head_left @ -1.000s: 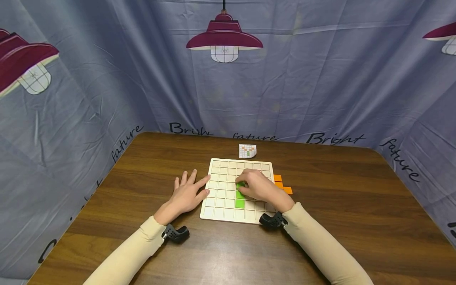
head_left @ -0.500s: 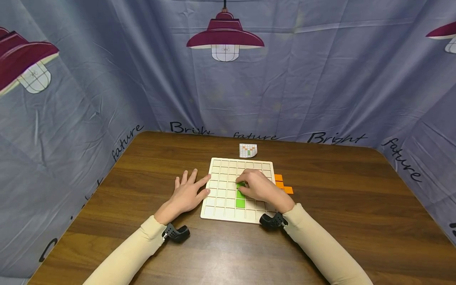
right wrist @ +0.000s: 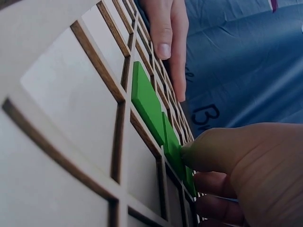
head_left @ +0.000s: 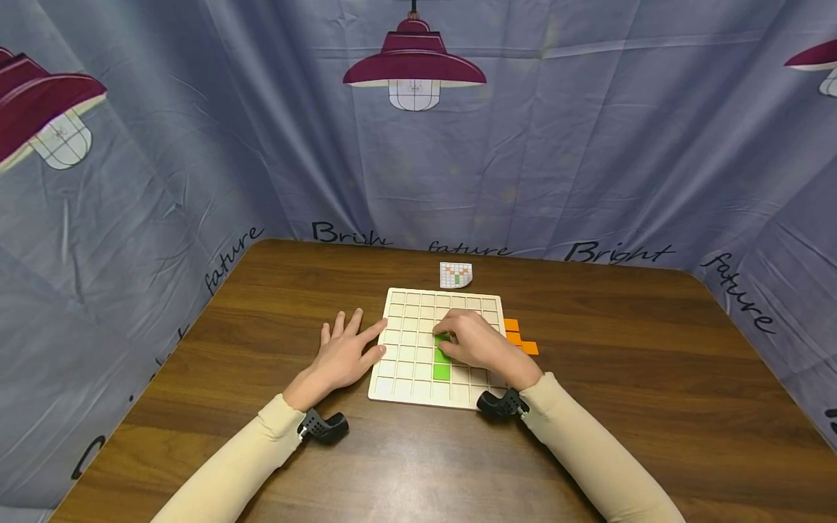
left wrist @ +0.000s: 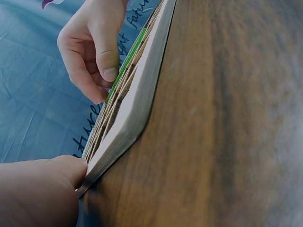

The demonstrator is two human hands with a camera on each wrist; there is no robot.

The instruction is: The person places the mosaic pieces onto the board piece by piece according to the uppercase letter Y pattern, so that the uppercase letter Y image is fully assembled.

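A pale wooden grid board (head_left: 402, 369) lies on the table. Three green square tiles run in one column of it; the nearest green tile (head_left: 441, 372) shows fully and the farther two are partly covered by my right hand (head_left: 476, 340). Curled thumb and fingers of that hand pinch at the farthest green tile (head_left: 444, 338). In the right wrist view the thumb (right wrist: 203, 149) overlaps the middle tile. My left hand (head_left: 343, 356) lies spread on the table, with thumb and index fingertip at the board's left edge.
Several orange tiles (head_left: 513, 338) lie on the table against the board's right side, partly hidden by my right hand. Behind the board is a small paper card (head_left: 455, 274) printed with a coloured grid. A blue-grey curtain (head_left: 523, 160) hangs around the wooden table (head_left: 608, 327).
The head view shifts very slightly. Both hands, the board and the tiles otherwise keep their places.
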